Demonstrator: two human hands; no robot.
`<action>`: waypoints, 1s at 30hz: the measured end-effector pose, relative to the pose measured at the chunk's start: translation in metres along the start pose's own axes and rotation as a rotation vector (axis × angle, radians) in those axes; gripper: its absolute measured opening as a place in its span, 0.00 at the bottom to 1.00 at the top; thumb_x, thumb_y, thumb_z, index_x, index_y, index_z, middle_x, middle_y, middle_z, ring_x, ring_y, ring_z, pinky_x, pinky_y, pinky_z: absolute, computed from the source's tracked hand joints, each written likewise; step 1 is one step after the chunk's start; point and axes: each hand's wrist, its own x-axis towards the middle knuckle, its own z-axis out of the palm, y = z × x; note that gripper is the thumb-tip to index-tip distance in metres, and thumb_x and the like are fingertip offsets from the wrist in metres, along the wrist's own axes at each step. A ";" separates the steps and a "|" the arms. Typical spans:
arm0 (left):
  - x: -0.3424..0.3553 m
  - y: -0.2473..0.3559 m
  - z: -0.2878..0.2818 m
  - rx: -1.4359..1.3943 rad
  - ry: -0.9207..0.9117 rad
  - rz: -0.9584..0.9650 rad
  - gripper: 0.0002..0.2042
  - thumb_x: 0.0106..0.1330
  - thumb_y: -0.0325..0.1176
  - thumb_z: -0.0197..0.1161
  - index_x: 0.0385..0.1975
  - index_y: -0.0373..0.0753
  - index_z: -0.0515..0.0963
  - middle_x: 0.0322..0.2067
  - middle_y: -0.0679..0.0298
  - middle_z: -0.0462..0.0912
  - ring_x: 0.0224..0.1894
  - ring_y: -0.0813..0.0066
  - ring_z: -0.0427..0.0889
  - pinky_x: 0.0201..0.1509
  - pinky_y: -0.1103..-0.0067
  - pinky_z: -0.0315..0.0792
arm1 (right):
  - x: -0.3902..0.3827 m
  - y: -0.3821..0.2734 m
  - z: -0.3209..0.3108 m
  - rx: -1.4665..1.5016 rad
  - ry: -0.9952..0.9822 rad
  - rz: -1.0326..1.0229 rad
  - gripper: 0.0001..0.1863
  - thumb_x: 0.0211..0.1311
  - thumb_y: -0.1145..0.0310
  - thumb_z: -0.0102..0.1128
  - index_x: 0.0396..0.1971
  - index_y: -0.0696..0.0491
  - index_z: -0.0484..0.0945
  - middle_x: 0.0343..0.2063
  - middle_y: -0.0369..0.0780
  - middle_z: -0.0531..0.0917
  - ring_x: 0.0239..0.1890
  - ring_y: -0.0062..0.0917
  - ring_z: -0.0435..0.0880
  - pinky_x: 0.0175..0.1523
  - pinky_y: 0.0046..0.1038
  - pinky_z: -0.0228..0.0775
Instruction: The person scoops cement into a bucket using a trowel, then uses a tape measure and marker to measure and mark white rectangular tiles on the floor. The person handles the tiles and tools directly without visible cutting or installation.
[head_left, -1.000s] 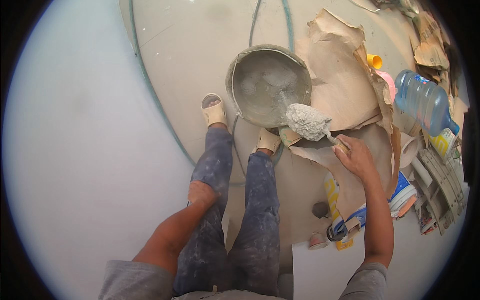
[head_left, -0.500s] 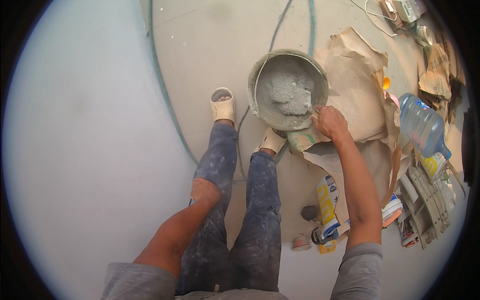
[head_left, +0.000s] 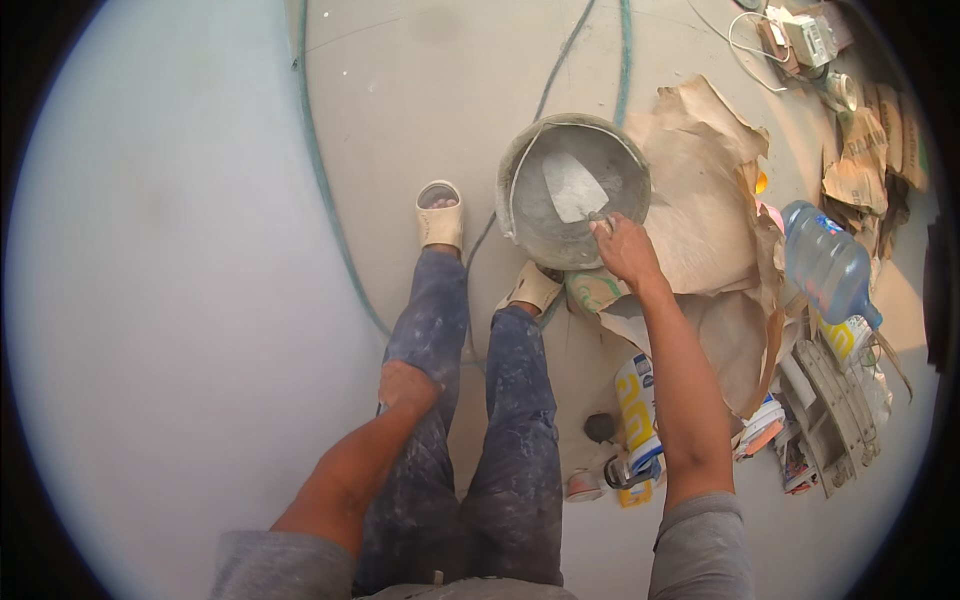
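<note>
My right hand point(head_left: 622, 245) is closed on the handle of a trowel at the near right side of the grey bucket point(head_left: 520, 220). The trowel's pale blade point(head_left: 574, 188) lies inside the bucket, over grey mix, with no heap on it. My left hand point(head_left: 408, 386) grips my left knee, fingers wrapped round it. The bucket stands just beyond my right sandal point(head_left: 530, 290); my left sandal point(head_left: 440, 223) is left of it. Crumpled brown paper point(head_left: 700, 190) spreads to the bucket's right.
A hose point(head_left: 325, 180) and cable point(head_left: 565, 55) cross the floor point(head_left: 390, 110). A blue water bottle point(head_left: 825, 260), torn bags point(head_left: 865, 155), a grey metal piece point(head_left: 835, 415) and assorted clutter lie at the right. A pale surface point(head_left: 170, 280) fills the left.
My right hand moved left and up, taking the heaped trowel from the bucket's right into it. The blade now shows bare. The view shifted slightly. My left hand stayed at the knee.
</note>
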 end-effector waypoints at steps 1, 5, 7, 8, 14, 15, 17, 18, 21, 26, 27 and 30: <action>0.001 0.000 0.000 -0.010 0.006 -0.004 0.57 0.51 0.59 0.80 0.69 0.23 0.55 0.65 0.51 0.70 0.67 0.55 0.75 0.65 0.61 0.74 | 0.003 -0.006 0.007 0.015 -0.011 -0.001 0.22 0.71 0.55 0.56 0.49 0.60 0.81 0.46 0.58 0.85 0.51 0.55 0.83 0.56 0.48 0.75; 0.004 -0.001 0.000 -0.045 -0.010 -0.011 0.55 0.50 0.58 0.80 0.68 0.24 0.58 0.64 0.51 0.71 0.66 0.54 0.76 0.66 0.62 0.75 | -0.002 -0.022 0.021 -0.080 -0.149 0.003 0.25 0.72 0.55 0.54 0.46 0.66 0.82 0.43 0.63 0.84 0.52 0.56 0.83 0.59 0.48 0.74; 0.006 -0.003 -0.001 -0.058 -0.011 0.022 0.54 0.50 0.57 0.81 0.67 0.25 0.60 0.64 0.51 0.71 0.65 0.54 0.76 0.66 0.63 0.75 | -0.013 -0.023 0.017 -0.169 -0.213 0.020 0.23 0.71 0.57 0.54 0.46 0.65 0.82 0.44 0.63 0.84 0.52 0.55 0.84 0.58 0.48 0.75; 0.006 -0.004 0.000 -0.061 0.001 0.038 0.53 0.50 0.56 0.81 0.67 0.25 0.60 0.64 0.50 0.71 0.65 0.54 0.76 0.66 0.64 0.75 | -0.019 -0.021 0.014 -0.220 -0.230 0.052 0.20 0.70 0.60 0.55 0.47 0.63 0.82 0.45 0.60 0.85 0.52 0.52 0.85 0.57 0.46 0.77; 0.010 -0.005 0.004 -0.066 0.040 0.003 0.52 0.50 0.55 0.81 0.67 0.26 0.61 0.64 0.50 0.72 0.65 0.54 0.77 0.66 0.64 0.75 | -0.046 -0.013 0.009 -0.395 0.062 0.047 0.14 0.69 0.69 0.53 0.49 0.60 0.77 0.44 0.53 0.83 0.48 0.51 0.86 0.52 0.45 0.80; 0.011 -0.004 0.004 -0.066 0.033 -0.008 0.52 0.50 0.55 0.81 0.67 0.26 0.61 0.64 0.50 0.72 0.64 0.54 0.77 0.66 0.64 0.75 | -0.046 -0.014 0.012 -0.384 0.099 0.006 0.14 0.69 0.70 0.52 0.50 0.59 0.76 0.43 0.52 0.83 0.47 0.50 0.86 0.52 0.44 0.80; 0.011 -0.004 0.003 -0.075 0.019 -0.009 0.53 0.49 0.56 0.82 0.67 0.26 0.61 0.64 0.50 0.72 0.65 0.54 0.77 0.66 0.64 0.75 | -0.041 -0.017 0.019 -0.344 0.099 -0.049 0.14 0.69 0.71 0.52 0.51 0.60 0.73 0.42 0.51 0.82 0.48 0.49 0.86 0.52 0.44 0.81; 0.011 -0.004 0.002 -0.076 0.017 -0.027 0.53 0.49 0.56 0.82 0.67 0.26 0.61 0.64 0.50 0.72 0.65 0.54 0.77 0.66 0.64 0.75 | -0.036 -0.019 0.022 -0.314 0.062 -0.063 0.15 0.69 0.71 0.52 0.52 0.60 0.72 0.42 0.51 0.82 0.49 0.49 0.86 0.52 0.44 0.80; 0.008 -0.006 0.003 -0.013 0.025 0.003 0.55 0.49 0.58 0.82 0.67 0.26 0.60 0.64 0.50 0.71 0.65 0.54 0.77 0.66 0.64 0.75 | -0.022 -0.021 0.029 -0.249 0.034 -0.020 0.15 0.70 0.70 0.52 0.51 0.61 0.72 0.44 0.52 0.82 0.50 0.49 0.85 0.53 0.46 0.80; 0.013 -0.006 0.008 0.041 0.039 0.028 0.57 0.48 0.59 0.82 0.68 0.24 0.58 0.64 0.49 0.72 0.64 0.55 0.78 0.66 0.67 0.75 | -0.025 -0.005 0.018 -0.008 0.080 0.213 0.16 0.71 0.66 0.52 0.51 0.62 0.74 0.46 0.57 0.84 0.48 0.54 0.86 0.54 0.49 0.78; 0.014 -0.005 0.009 0.040 0.033 0.003 0.58 0.48 0.59 0.82 0.68 0.23 0.57 0.64 0.49 0.72 0.64 0.55 0.78 0.66 0.68 0.75 | -0.030 0.000 0.014 0.012 0.026 0.221 0.17 0.72 0.66 0.52 0.50 0.63 0.75 0.45 0.57 0.84 0.48 0.54 0.86 0.54 0.49 0.78; 0.015 -0.004 0.009 0.096 0.046 0.030 0.59 0.47 0.59 0.82 0.69 0.22 0.56 0.64 0.49 0.71 0.65 0.55 0.77 0.67 0.68 0.75 | -0.049 0.000 0.009 0.039 -0.054 0.170 0.16 0.71 0.66 0.53 0.48 0.64 0.77 0.44 0.59 0.85 0.47 0.54 0.86 0.55 0.49 0.77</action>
